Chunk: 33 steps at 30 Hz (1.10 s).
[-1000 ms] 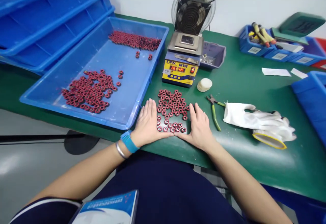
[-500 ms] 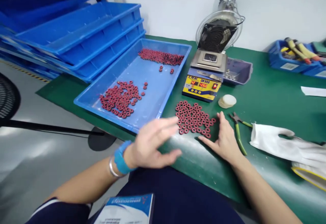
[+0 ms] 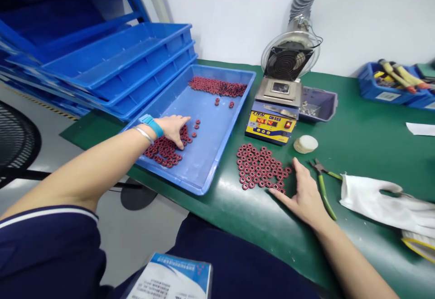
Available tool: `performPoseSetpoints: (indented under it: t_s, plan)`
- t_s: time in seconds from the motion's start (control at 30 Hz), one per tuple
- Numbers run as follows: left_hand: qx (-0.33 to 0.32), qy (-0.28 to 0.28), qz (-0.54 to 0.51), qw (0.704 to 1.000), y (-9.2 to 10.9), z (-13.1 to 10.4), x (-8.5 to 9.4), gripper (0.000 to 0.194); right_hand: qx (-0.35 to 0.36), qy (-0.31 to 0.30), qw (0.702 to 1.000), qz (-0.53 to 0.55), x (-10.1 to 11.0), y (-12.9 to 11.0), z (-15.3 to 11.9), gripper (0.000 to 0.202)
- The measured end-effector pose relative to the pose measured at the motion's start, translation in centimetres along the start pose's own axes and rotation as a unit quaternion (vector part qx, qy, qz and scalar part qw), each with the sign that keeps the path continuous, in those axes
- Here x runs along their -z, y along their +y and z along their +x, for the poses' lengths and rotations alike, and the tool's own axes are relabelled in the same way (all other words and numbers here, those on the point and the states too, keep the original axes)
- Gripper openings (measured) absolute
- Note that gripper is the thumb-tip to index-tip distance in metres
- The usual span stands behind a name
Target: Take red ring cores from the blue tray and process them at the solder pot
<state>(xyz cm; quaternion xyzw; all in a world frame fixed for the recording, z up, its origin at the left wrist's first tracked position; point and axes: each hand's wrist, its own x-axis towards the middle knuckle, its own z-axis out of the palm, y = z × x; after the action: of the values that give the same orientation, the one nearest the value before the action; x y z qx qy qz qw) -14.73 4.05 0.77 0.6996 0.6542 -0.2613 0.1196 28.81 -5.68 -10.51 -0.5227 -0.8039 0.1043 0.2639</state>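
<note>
My left hand [image 3: 172, 129] reaches into the blue tray [image 3: 207, 154], its fingers apart over the near pile of small red ring-shaped parts [image 3: 165, 151]. Another heap of these parts [image 3: 217, 86] lies along the tray's far end, with a few loose ones between. On the green table, my right hand [image 3: 304, 195] rests with thumb and fingers spread, beside a flat cluster of red parts [image 3: 260, 166]. It holds nothing. Behind the cluster stands a yellow-fronted device [image 3: 270, 127] with a lit display and a metal top.
Stacked blue trays [image 3: 136, 63] stand at the left. Right of the device are a purple bin [image 3: 319, 104] and a white round stack [image 3: 306, 144]. Green-handled cutters [image 3: 322, 190] and a white glove [image 3: 380, 199] lie at the right. Blue tool bins [image 3: 384, 84] sit farther back.
My left hand has moved left and away from me, from above the table's front edge to the pile in the tray. My right hand stays beside the cluster. The view has shifted slightly.
</note>
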Motion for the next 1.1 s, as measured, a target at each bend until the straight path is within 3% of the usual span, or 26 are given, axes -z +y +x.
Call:
performPoseSetpoints:
  t_s: [0.17,0.33,0.6,0.73,0.87,1.0,1.1]
  plan:
    - [0.033,-0.064,0.027,0.997,-0.3,1.4,0.1,0.141,0.000,-0.002,1.000,-0.012,0.1,-0.1,0.2,0.103]
    - [0.036,-0.068,0.030,0.997,-0.1,1.3,0.2,0.126,0.010,0.001,1.000,-0.011,0.2,-0.1,0.4,0.099]
    - [0.000,-0.014,0.010,1.000,2.1,1.1,0.2,0.100,0.011,-0.002,1.000,-0.002,0.1,0.2,0.5,0.097]
    - [-0.022,0.042,-0.075,0.996,2.3,1.5,-0.2,0.103,0.009,-0.002,1.000,0.001,0.2,0.1,0.5,0.097]
    - [-0.027,0.070,-0.136,0.988,1.1,0.9,0.0,0.117,0.005,-0.002,1.000,0.008,0.3,0.0,0.5,0.096]
    - [-0.005,0.007,-0.078,0.997,0.2,-0.1,0.0,0.129,0.006,-0.005,1.000,0.010,0.2,0.1,0.4,0.096]
    - [0.011,-0.035,-0.033,0.999,0.3,-0.3,-0.4,0.122,0.007,-0.001,1.000,0.010,0.1,0.2,0.4,0.095]
